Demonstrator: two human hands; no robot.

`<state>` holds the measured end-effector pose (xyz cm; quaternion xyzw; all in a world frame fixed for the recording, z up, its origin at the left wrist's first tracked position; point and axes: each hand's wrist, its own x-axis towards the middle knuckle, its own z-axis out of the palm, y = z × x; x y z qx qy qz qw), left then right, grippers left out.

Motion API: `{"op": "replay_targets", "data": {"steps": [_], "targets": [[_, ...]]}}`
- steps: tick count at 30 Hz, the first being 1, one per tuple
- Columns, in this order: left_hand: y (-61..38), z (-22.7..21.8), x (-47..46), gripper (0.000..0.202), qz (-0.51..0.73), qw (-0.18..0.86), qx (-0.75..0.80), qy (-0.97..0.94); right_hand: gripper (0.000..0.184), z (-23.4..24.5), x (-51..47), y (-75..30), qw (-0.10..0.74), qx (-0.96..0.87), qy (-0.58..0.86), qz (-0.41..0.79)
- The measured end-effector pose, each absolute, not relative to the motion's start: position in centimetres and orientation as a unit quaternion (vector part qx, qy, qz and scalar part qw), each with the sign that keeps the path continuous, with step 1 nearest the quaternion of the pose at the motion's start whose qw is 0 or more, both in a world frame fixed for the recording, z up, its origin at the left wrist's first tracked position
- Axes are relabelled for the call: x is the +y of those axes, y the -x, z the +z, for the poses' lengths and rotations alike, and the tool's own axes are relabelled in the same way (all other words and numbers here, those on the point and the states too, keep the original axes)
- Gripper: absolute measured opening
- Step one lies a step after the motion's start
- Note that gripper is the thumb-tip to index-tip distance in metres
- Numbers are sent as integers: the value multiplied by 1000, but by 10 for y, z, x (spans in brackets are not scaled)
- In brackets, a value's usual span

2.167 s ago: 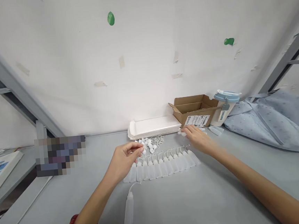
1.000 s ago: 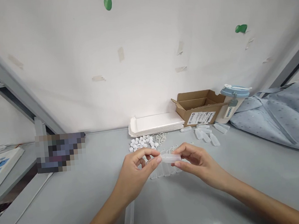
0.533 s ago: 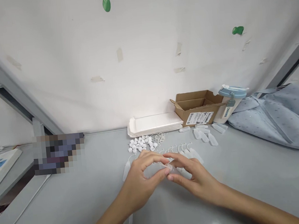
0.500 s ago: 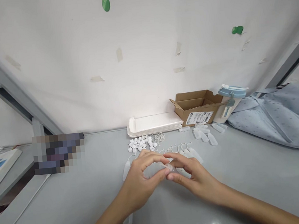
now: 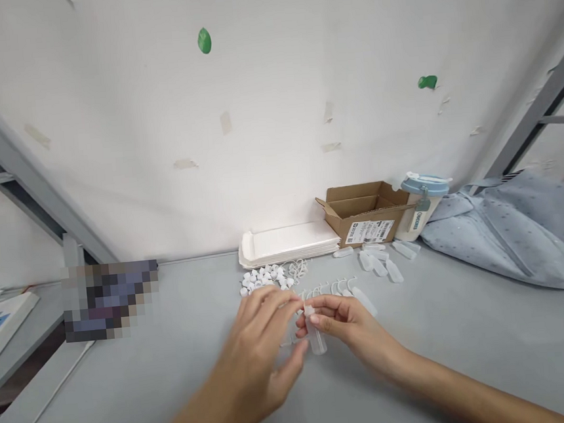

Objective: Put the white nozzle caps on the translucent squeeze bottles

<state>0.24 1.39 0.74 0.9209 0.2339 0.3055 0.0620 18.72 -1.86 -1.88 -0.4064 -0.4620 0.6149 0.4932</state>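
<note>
My right hand (image 5: 344, 324) pinches a small translucent plastic bottle (image 5: 315, 337) by its top, its body hanging down toward me. My left hand (image 5: 258, 355) hovers just left of it, blurred, fingers spread and apart, thumb close to the bottle. Behind the hands lies a row of the same bottles (image 5: 356, 294) with thin curved tubes, partly hidden. A pile of small white caps (image 5: 263, 277) sits farther back on the grey table (image 5: 460, 327).
A stack of white trays (image 5: 287, 242), an open cardboard box (image 5: 361, 214) and a lidded cup (image 5: 422, 202) stand by the wall. Loose bottles (image 5: 378, 259) lie before the box. A light-blue fabric bag (image 5: 503, 231) is at right. A blurred patch is at left.
Both hands held the bottle together half a second ago. Now my left hand has come off it and moved down-left, fingers spread; my right hand has turned the bottle upright.
</note>
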Motion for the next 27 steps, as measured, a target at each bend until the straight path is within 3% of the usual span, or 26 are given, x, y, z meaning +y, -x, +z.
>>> {"op": "replay_targets", "data": {"steps": [4,8,15,20,23,25,27], "targets": [[3,-1,5,47,277,-55,211,-936,24,-21,-19,-169,499,-446,404,624],[16,-13,-1,44,256,-85,216,-938,22,-25,-22,-150,501,-417,419,632],[40,-28,-16,40,345,9,289,-893,28,-34,-29,-130,456,-430,432,649],[53,-37,-22,48,315,59,310,-895,21,-41,-37,-126,406,-483,432,644],[61,-41,-21,50,282,72,311,-905,13,-42,-40,-128,349,-574,465,577],[65,-43,-20,49,263,85,320,-906,19,-42,-42,-128,315,-626,511,498],[67,-46,-19,45,249,98,333,-904,38,-42,-43,-129,292,-659,541,433]]}}
